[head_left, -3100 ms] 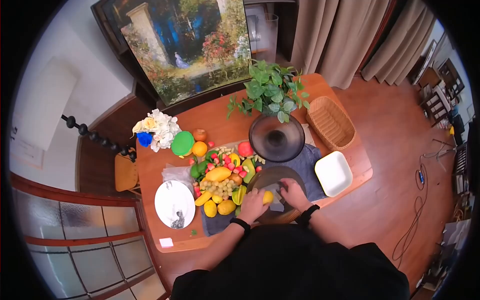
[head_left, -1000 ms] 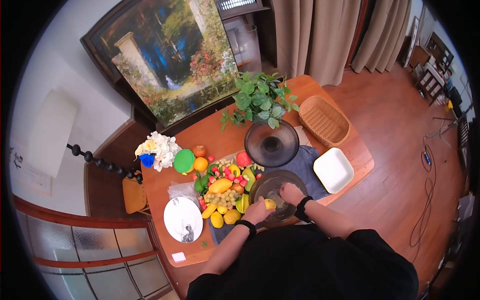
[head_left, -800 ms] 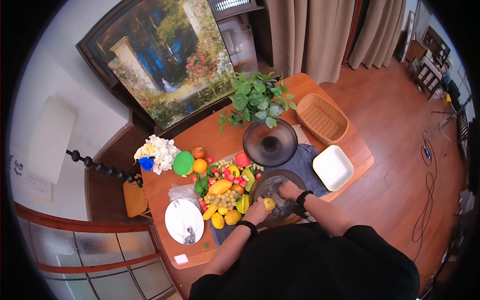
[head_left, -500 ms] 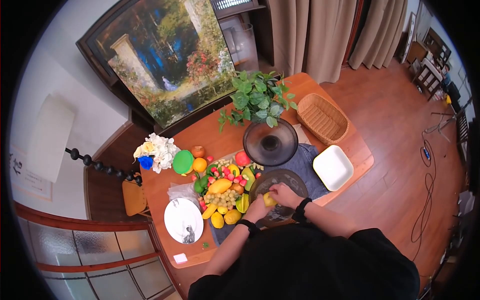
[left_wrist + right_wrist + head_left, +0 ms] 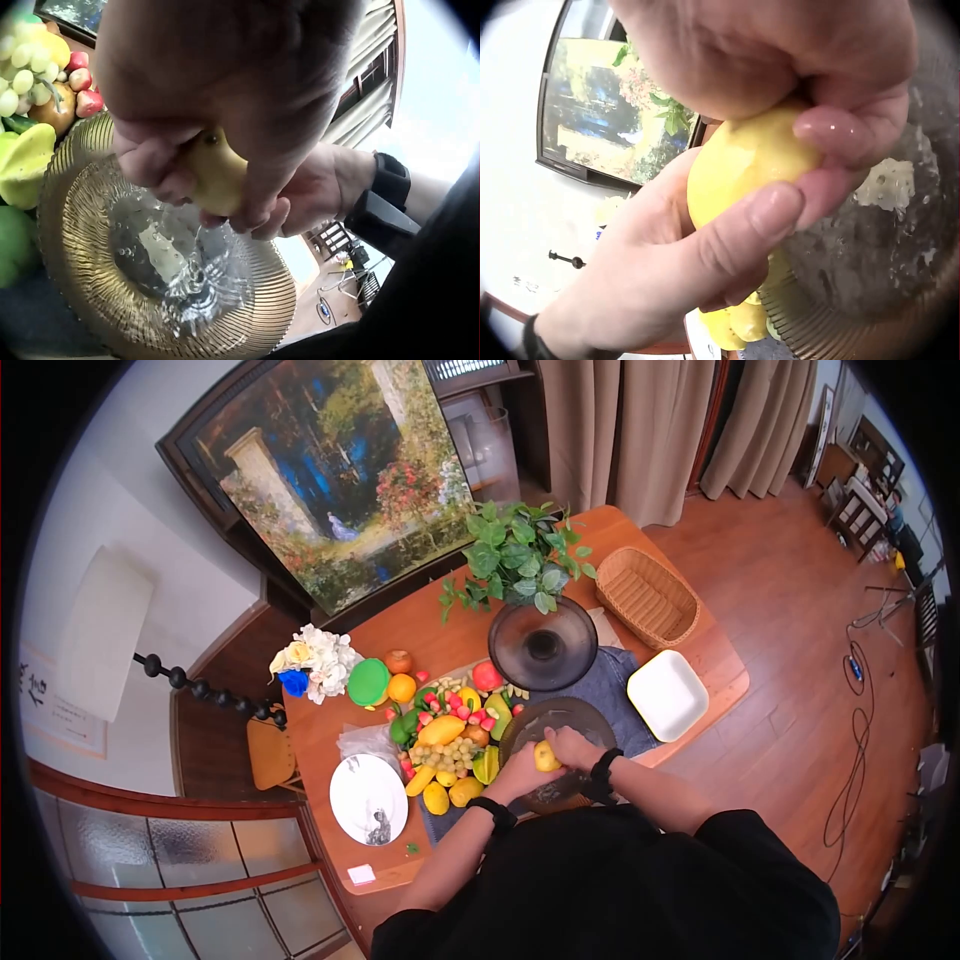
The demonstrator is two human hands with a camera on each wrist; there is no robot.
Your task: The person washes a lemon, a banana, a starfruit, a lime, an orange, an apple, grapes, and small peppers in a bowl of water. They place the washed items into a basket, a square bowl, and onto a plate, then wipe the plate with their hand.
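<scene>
Over the glass bowl of water point(image 5: 585, 712), both hands are together on a yellow lemon point(image 5: 546, 756). My left hand point(image 5: 514, 778) grips it from the left, thumb laid across its skin point(image 5: 754, 161) in the right wrist view. Curled fingers of my right hand point(image 5: 577, 748) press round its other side, wet and shiny. Part of the fruit is hidden by the hands. Beneath them in the left wrist view, the ribbed bowl point(image 5: 75, 240) holds rippling water with a pale piece point(image 5: 161, 255) in it.
Left of the bowl lies a heap of fruit with grapes point(image 5: 447, 757) and a mango point(image 5: 440, 732). A white plate point(image 5: 360, 780) is further left. Behind stands a dark glass bowl point(image 5: 520, 660). A white dish point(image 5: 668, 698) and a wicker basket point(image 5: 648, 600) stand to the right.
My right hand was down in the bowl's water while my left held the lemon at its edge. It has since come up and left to the lemon. The water was stirred.
</scene>
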